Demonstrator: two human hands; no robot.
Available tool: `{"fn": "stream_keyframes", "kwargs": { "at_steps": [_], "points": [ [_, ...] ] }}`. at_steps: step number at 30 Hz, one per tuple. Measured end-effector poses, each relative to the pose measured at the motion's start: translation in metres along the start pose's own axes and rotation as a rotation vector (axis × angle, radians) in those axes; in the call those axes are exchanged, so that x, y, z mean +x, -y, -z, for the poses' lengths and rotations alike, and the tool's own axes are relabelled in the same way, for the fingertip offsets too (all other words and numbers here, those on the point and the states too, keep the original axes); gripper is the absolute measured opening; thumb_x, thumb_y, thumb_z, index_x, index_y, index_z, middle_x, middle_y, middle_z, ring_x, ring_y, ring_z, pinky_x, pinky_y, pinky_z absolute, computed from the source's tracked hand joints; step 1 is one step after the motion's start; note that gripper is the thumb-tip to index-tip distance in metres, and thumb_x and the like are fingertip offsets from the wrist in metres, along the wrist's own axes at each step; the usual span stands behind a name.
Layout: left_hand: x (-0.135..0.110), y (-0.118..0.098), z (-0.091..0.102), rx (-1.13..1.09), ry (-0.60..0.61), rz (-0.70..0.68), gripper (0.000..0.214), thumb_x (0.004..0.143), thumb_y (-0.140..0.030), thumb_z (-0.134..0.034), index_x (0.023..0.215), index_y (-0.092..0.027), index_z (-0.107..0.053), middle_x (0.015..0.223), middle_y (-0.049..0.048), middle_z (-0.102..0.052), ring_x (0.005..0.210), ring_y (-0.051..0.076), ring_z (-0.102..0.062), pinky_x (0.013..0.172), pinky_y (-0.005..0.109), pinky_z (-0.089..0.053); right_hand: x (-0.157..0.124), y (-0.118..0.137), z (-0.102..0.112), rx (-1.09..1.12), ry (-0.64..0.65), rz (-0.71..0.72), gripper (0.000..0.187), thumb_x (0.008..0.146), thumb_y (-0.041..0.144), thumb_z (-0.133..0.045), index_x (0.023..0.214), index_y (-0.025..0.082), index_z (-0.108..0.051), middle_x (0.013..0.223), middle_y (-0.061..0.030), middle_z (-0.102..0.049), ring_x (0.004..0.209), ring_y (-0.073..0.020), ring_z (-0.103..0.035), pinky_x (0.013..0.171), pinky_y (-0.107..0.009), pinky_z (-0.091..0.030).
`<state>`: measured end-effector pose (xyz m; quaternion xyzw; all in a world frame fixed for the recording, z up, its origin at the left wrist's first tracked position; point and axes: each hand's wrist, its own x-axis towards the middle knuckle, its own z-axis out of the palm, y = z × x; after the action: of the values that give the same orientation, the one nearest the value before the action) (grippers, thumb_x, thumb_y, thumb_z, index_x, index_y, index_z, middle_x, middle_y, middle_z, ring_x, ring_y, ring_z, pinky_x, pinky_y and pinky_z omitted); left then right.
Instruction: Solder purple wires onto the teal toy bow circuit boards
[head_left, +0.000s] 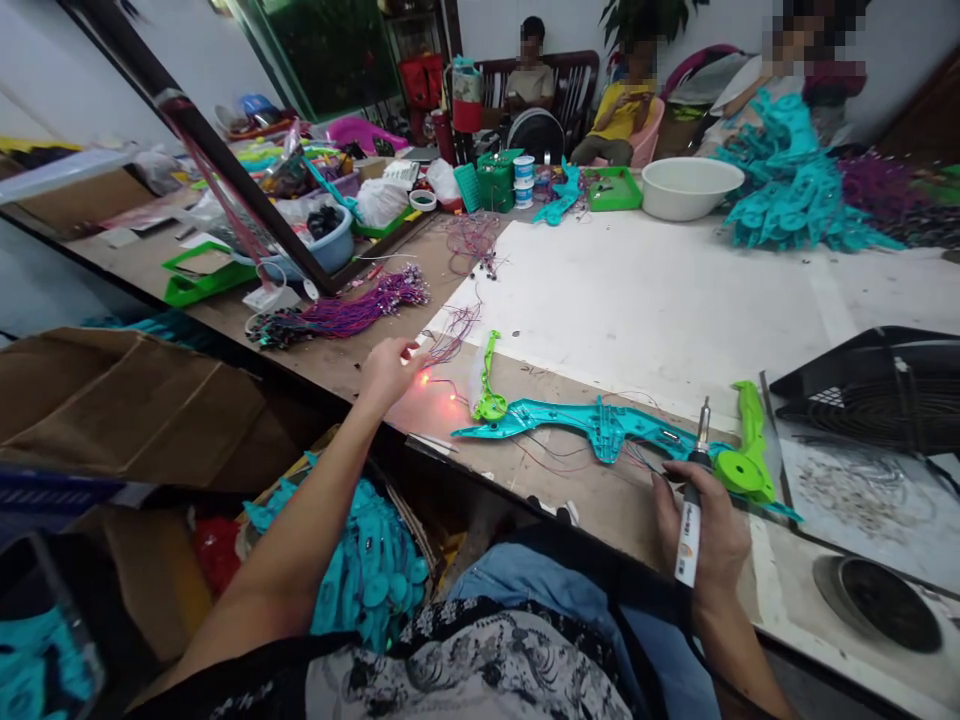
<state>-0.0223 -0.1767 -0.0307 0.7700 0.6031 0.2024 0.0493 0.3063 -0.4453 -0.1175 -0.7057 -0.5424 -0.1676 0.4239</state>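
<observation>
My right hand (716, 535) grips a soldering iron (688, 535) with a white handle, its metal tip pointing up and away from me. Before me lies a turquoise plastic bow-shaped toy part (555, 418) with a bright green piece at each end: the left green piece (491, 404) and the right green piece (742, 470). Thin wires run along it. Just left of it two small red lights (425, 379) glow. My left hand (390, 375) is at the table's edge, fingertips pinched at the near end of some thin red and blue wires (454, 335).
A bundle of purple wires (360, 308) lies left. A pile of turquoise parts (780, 190) and a white basin (691, 188) stand far right. A black fan (870, 390) is at right, near a round dark-topped container (877, 600). More turquoise parts (367, 560) fill a box below. People sit behind.
</observation>
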Motion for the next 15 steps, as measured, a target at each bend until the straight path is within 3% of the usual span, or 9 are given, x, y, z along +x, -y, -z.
{"fn": "stream_keyframes", "kwargs": {
  "at_steps": [3,5,8,10,13,15],
  "points": [
    [0.015,0.004,-0.023,0.317,0.184,-0.040,0.047,0.074,-0.047,-0.064,0.106,-0.012,-0.067,0.104,0.0172,-0.065,0.101,0.032,-0.055,0.086,0.039,-0.042,0.002,0.004,0.000,-0.014,0.003,0.036,0.023,0.085,0.024,-0.064,0.106,0.015,-0.059,0.087,-0.0053,-0.067,0.074,-0.0168,-0.065,0.072,-0.026,-0.050],
    [0.026,0.005,-0.031,0.394,0.254,-0.018,0.039,0.078,-0.043,-0.058,0.101,-0.013,-0.068,0.102,0.0172,-0.065,0.101,0.033,-0.054,0.085,0.040,-0.042,0.003,0.005,0.000,-0.012,0.013,0.042,0.022,0.086,0.025,-0.063,0.105,0.014,-0.059,0.087,-0.0059,-0.067,0.075,-0.0172,-0.065,0.072,-0.027,-0.050],
    [0.047,0.013,-0.030,0.423,0.227,0.035,0.031,0.085,-0.028,-0.045,0.096,-0.012,-0.069,0.101,0.0187,-0.065,0.104,0.034,-0.052,0.086,0.043,-0.041,0.003,0.005,-0.001,-0.007,0.023,0.038,0.021,0.086,0.025,-0.062,0.104,0.014,-0.059,0.088,-0.0062,-0.068,0.075,-0.0169,-0.066,0.072,-0.026,-0.051],
    [0.056,0.020,-0.025,0.438,0.145,0.043,0.034,0.084,-0.026,-0.046,0.106,-0.010,-0.066,0.113,0.0223,-0.060,0.114,0.038,-0.046,0.090,0.048,-0.038,0.001,0.004,-0.003,-0.004,0.023,0.023,0.021,0.086,0.024,-0.062,0.104,0.015,-0.059,0.089,-0.0060,-0.068,0.076,-0.0167,-0.066,0.071,-0.026,-0.051],
    [0.048,0.022,-0.020,0.365,0.110,-0.187,0.044,0.077,-0.025,-0.056,0.119,-0.013,-0.060,0.132,0.0188,-0.049,0.128,0.038,-0.032,0.100,0.052,-0.031,0.000,0.003,-0.004,-0.004,0.013,-0.013,0.022,0.085,0.024,-0.064,0.105,0.016,-0.060,0.089,-0.0054,-0.069,0.076,-0.0168,-0.066,0.071,-0.026,-0.051],
    [0.027,0.018,-0.022,0.210,0.259,-0.466,0.044,0.074,-0.022,-0.058,0.118,-0.019,-0.060,0.131,0.0124,-0.051,0.128,0.032,-0.034,0.105,0.049,-0.028,0.000,0.003,-0.005,-0.001,0.013,-0.022,0.022,0.084,0.023,-0.064,0.105,0.016,-0.060,0.089,-0.0053,-0.069,0.076,-0.0169,-0.067,0.072,-0.026,-0.052]
  ]
}}
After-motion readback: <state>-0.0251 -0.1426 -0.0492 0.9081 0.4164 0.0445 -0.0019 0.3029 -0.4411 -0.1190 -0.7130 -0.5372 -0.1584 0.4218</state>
